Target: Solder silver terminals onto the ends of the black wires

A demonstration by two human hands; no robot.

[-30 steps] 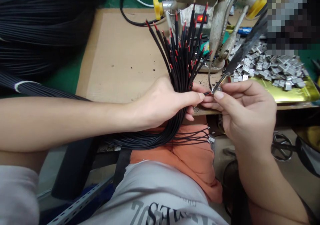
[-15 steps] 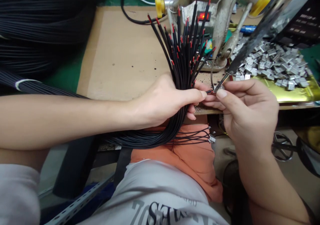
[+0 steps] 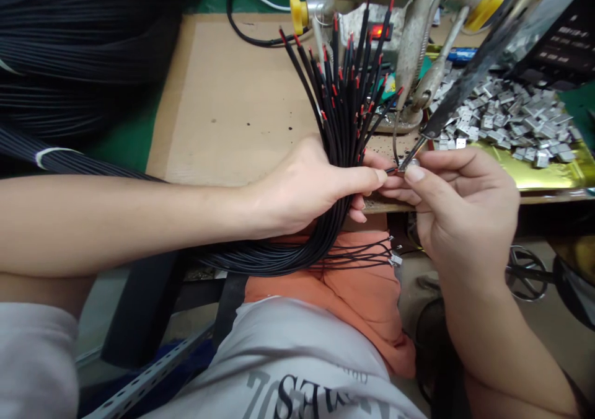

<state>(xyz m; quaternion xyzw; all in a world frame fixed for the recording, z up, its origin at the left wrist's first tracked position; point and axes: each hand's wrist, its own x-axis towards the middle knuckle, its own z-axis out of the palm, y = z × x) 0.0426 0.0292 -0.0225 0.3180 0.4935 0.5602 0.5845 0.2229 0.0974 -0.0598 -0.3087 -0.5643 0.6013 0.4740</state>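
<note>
My left hand (image 3: 320,186) is closed round a bundle of black cables (image 3: 341,127), whose stripped ends with red wires fan upward. Between its thumb and fingers one cable end (image 3: 392,171) sticks out to the right. My right hand (image 3: 460,189) pinches a small metal USB connector (image 3: 409,166), mostly hidden by the fingertips, against that cable's end. The tip of a soldering iron (image 3: 439,121), slanting down from the upper right, meets the joint. A thin solder feed tube (image 3: 396,137) comes down beside it.
Many loose USB connectors (image 3: 506,118) lie on a gold tray (image 3: 558,174) at the right. Behind the bundle stands the soldering machine (image 3: 413,47) with a lit red switch (image 3: 380,31). Finished cables (image 3: 357,259) cross my lap. More black cable (image 3: 83,53) is heaped at the left.
Almost nothing differs. The whole view has shifted very slightly, while both hands stay at the iron's tip with the same hold.
</note>
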